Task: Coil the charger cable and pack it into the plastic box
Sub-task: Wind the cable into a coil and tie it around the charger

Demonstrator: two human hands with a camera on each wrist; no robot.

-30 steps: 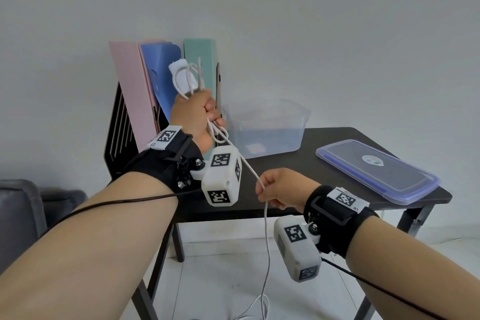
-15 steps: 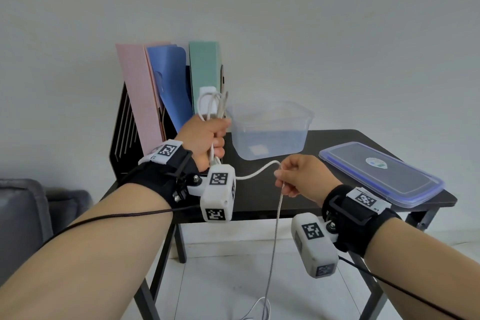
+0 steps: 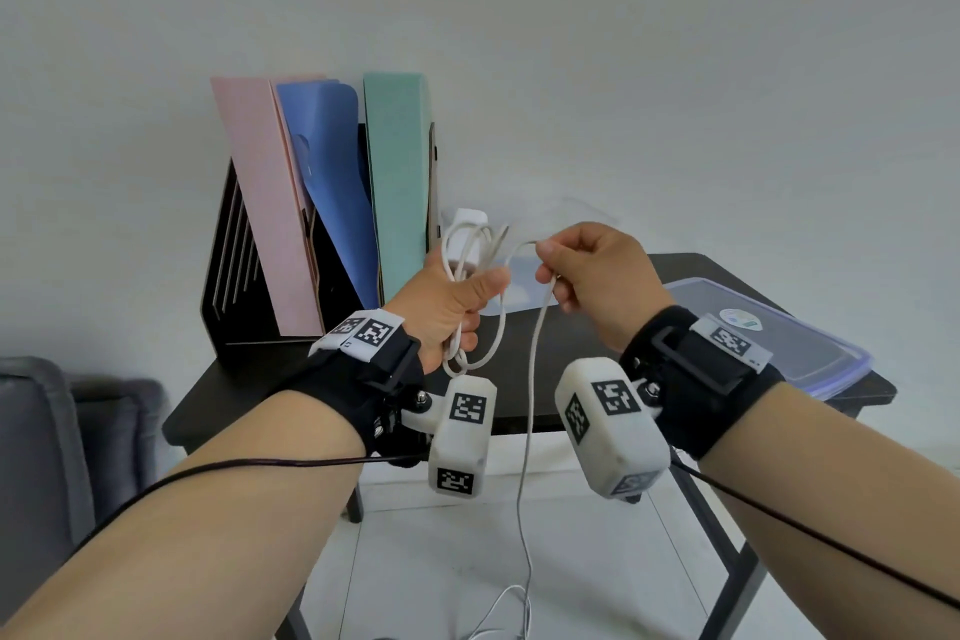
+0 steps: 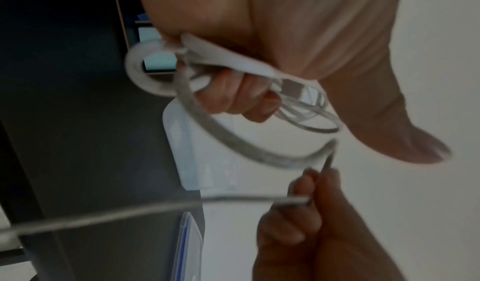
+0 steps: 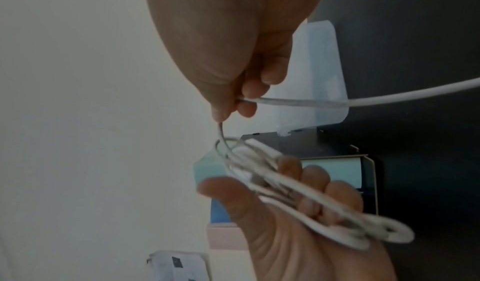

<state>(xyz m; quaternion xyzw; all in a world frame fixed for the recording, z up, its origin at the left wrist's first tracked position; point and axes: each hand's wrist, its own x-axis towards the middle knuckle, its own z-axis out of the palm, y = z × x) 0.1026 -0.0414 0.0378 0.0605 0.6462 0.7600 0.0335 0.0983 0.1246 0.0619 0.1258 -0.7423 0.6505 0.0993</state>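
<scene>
My left hand [image 3: 475, 312] grips a coil [image 3: 470, 255] of the white charger cable, with the white plug [image 3: 467, 224] sticking up above the loops. In the left wrist view the coil [image 4: 298, 104] lies in the curled fingers. Just to its right, my right hand [image 3: 550, 270] pinches the cable's free run [image 3: 530, 431], which arcs over to the coil and also hangs down to the floor. The right wrist view shows this pinch [image 5: 233, 102] on the cable [image 5: 389, 96]. The clear plastic box [image 3: 519, 299] stands behind both hands, mostly hidden; it shows as open in the right wrist view [image 5: 319, 70].
The box's blue-rimmed lid [image 3: 779, 343] lies at the right end of the black table [image 3: 249, 385]. A black file holder with pink, blue and green folders [image 3: 322, 203] stands at the back left. A grey sofa [image 3: 41, 457] is at left. Slack cable [image 3: 509, 618] lies on the floor.
My right hand rose from the table's front edge up beside my left hand, bringing the cable over into a new arc. My left hand sank with the coil.
</scene>
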